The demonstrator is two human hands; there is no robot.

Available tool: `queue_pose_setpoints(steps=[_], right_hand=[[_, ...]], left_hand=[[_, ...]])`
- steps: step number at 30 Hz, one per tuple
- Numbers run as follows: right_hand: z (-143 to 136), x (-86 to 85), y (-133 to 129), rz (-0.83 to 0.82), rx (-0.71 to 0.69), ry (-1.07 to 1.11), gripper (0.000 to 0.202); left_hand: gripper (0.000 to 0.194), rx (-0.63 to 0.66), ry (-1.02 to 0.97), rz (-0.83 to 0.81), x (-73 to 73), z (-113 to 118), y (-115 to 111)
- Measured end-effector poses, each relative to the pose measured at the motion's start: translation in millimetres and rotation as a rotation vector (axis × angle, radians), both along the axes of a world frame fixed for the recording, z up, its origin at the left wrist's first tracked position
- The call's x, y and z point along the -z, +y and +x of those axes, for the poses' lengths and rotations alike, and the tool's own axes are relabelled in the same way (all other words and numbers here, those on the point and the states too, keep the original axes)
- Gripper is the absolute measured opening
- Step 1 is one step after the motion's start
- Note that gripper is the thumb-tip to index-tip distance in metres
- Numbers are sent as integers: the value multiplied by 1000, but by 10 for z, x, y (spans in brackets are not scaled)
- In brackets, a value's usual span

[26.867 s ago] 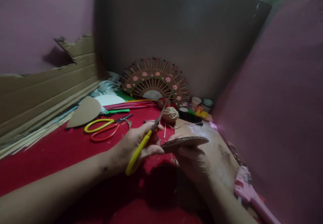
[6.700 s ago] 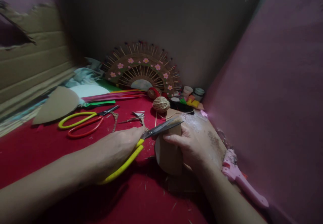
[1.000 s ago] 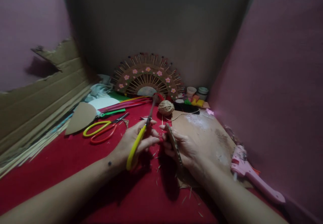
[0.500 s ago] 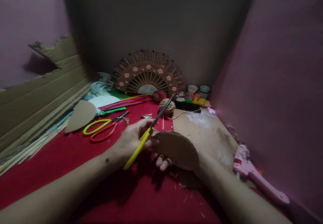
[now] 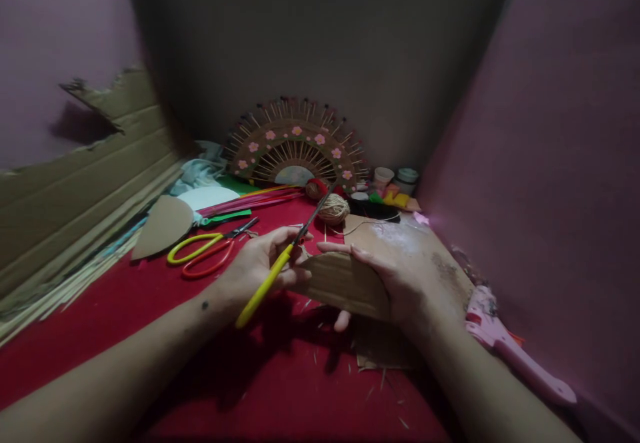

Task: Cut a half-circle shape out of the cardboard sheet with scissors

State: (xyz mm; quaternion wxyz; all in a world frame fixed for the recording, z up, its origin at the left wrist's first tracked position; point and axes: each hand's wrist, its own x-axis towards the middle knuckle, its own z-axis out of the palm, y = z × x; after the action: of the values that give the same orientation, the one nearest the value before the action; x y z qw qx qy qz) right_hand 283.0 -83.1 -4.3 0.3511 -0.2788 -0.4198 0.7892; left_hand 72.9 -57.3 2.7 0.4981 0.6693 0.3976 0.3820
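My left hand (image 5: 260,260) is closed around yellow-handled scissors (image 5: 270,282), whose blades point up and away from me. Its fingertips also reach the left end of a curved cardboard piece (image 5: 350,283). On the right, my right hand (image 5: 405,283) grips that same piece, with its thumb and fingers on either side. The cardboard is held above the red table cover (image 5: 260,376), its broad face towards me. Beyond my left hand lies a second pair of scissors (image 5: 207,250) with yellow and red handles.
A decorated stick fan (image 5: 295,138) stands against the back wall. Before it lie a ball of twine (image 5: 333,210) and coloured strips (image 5: 260,201). Another cardboard cutout (image 5: 163,226) is at left, beside thin sticks (image 5: 65,300). A pink glue gun (image 5: 520,356) lies at right.
The cardboard piece has been turned, and my right hand's thumb and fingers now show along its upper edge. My left hand has shifted slightly left and the scissors have tipped with it.
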Motion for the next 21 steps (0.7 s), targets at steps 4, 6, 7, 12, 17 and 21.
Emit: queue_pose_setpoints(steps=[4, 6, 7, 12, 17, 21], right_hand=[[-5, 2, 9, -26, 10, 29, 41], [-6, 3, 4, 3, 71, 75, 48], [-5, 11, 4, 36, 106, 119, 51], [17, 90, 39, 195, 147, 334, 50], [-34, 105, 65, 243, 305, 335, 38], [-172, 143, 50, 254, 454, 174, 32]], left_hand=[[39, 0, 6, -47, -5, 7, -9], [37, -47, -19, -41, -1, 10, -9], [37, -71, -35, -29, 5, 12, -8], [43, -141, -161, 10, 55, 25, 0], [44, -163, -178, 32, 78, 44, -12], [39, -104, -53, 83, 107, 78, -39]])
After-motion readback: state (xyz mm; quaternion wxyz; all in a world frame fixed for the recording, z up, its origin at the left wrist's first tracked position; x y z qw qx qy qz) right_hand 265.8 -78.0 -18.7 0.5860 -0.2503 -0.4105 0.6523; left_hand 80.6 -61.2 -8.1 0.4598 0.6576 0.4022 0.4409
